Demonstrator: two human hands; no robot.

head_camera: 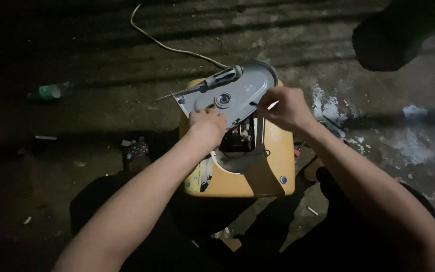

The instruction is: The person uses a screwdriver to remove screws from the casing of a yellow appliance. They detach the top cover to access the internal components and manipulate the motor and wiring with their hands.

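Item in hand: grey metal cover plate [237, 90], tilted atop the yellow appliance [278, 156] on the floor, screwdriver [212, 81] lying across it; my left hand [206, 123] clamps its near edge, my right hand [287, 107] pinches its right rim; next, I judge, a steady lift-off.

screwdriver [212, 82] on plate [242, 88] | plate on box [273, 166] (box on floor [101, 75]) | bottle [50, 91] far left
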